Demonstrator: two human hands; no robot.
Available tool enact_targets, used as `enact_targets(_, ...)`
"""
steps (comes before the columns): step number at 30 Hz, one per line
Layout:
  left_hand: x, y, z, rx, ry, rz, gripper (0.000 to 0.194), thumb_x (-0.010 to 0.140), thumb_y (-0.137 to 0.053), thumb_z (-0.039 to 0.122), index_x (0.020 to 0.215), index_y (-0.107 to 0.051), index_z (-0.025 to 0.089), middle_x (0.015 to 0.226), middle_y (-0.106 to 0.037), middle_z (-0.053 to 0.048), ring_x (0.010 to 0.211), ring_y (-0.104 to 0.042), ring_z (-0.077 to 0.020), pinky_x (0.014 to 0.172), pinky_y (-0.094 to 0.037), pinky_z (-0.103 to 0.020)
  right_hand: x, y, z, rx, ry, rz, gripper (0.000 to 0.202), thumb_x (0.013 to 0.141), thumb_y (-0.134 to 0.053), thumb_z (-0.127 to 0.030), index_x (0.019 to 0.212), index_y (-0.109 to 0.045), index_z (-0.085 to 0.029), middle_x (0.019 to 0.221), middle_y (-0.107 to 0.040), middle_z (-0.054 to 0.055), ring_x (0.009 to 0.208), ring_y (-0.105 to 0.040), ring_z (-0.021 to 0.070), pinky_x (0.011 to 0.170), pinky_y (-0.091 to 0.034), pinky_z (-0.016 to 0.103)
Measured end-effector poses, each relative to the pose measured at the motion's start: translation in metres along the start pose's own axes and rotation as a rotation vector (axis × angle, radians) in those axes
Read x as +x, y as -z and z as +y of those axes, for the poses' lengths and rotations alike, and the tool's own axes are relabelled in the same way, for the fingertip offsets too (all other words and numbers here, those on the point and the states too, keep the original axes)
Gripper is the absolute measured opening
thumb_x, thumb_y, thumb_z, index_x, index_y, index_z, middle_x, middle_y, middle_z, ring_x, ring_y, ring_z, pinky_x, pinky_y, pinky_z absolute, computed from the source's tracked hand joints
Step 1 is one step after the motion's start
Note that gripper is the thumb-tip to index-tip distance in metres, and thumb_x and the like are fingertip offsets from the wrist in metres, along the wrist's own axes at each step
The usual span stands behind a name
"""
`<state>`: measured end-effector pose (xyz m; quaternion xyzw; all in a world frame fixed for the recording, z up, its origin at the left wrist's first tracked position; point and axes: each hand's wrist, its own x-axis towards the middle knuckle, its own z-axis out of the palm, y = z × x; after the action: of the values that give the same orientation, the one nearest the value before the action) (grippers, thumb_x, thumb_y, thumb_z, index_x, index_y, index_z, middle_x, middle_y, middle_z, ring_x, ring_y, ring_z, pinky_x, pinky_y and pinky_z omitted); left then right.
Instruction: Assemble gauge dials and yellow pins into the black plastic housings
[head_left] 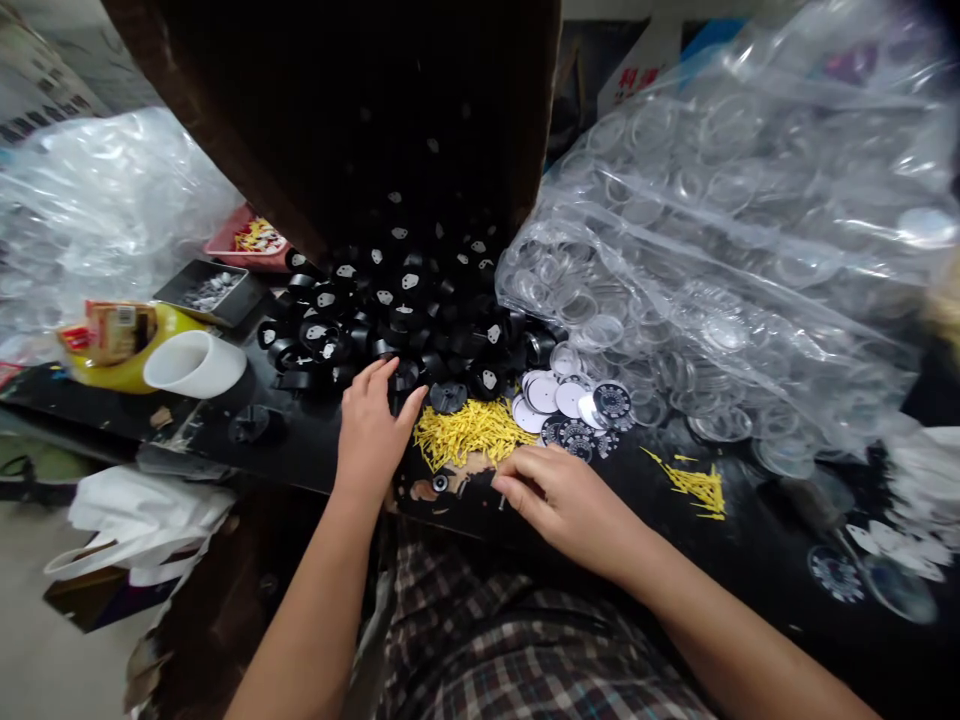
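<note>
My left hand [369, 430] is at the front edge of a pile of black round plastic housings [405, 320], thumb and forefinger spread. One black housing [406, 374] lies between those fingertips; I see no firm grip on it. My right hand [562, 500] is closed in a pinch low over the black table, just in front of a heap of thin yellow pointers [474, 432]. Whatever its fingertips hold is hidden or too small to name. A small dark ring-shaped piece [440, 483] is on the worn patch between my hands. White discs [541, 392] and black printed dials [576, 438] are beside the yellow heap.
A large dark carton [337, 110] tips open behind the housings. On the right, a clear bag [720, 230] spills transparent round covers. More yellow pointers [701, 488] lie right of my right hand. To the left are a white cup [196, 364], a grey tray [210, 290] and a red tray [247, 240].
</note>
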<state>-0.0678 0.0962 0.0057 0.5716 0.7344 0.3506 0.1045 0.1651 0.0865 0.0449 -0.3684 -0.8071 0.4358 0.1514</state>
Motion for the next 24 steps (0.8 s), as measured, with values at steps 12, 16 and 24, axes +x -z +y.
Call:
enact_targets(12, -0.061, 0.005, 0.044, -1.157, 0.622, -0.164, 0.041, 0.083, -0.063, 0.03, 0.123, -0.053, 0.028, 0.127, -0.057, -0.005, 0.115, -0.056, -0.0211, 0.092, -0.048, -0.03, 0.011, -0.001, 0.005, 0.093, -0.088, 0.123, 0.049, 0.085, -0.06, -0.049, 0.123, -0.054, -0.019, 0.111, -0.06, 0.007, 0.095, -0.057, 0.0191, 0.081, -0.044, 0.034)
enact_targets(16, -0.084, -0.001, 0.071, -1.427, 0.879, -0.313, 0.034, 0.081, -0.067, 0.025, 0.115, -0.064, 0.025, 0.119, -0.064, -0.003, 0.101, -0.063, -0.0163, 0.083, -0.051, -0.022, 0.014, 0.001, 0.004, -0.141, -0.016, 0.189, 0.052, 0.082, -0.066, -0.045, 0.126, -0.053, -0.02, 0.122, -0.056, 0.009, 0.114, -0.048, 0.0252, 0.095, -0.038, 0.043)
enact_targets(24, -0.085, -0.014, 0.066, -1.261, 1.016, -0.403, 0.032, 0.078, -0.071, 0.042, 0.104, -0.07, 0.024, 0.114, -0.068, -0.005, 0.095, -0.064, -0.0206, 0.067, -0.054, -0.024, -0.006, 0.015, 0.004, -0.336, 0.106, 0.012, 0.058, 0.083, -0.066, -0.041, 0.136, -0.046, -0.03, 0.135, -0.048, 0.005, 0.119, -0.043, 0.0248, 0.099, -0.034, 0.043)
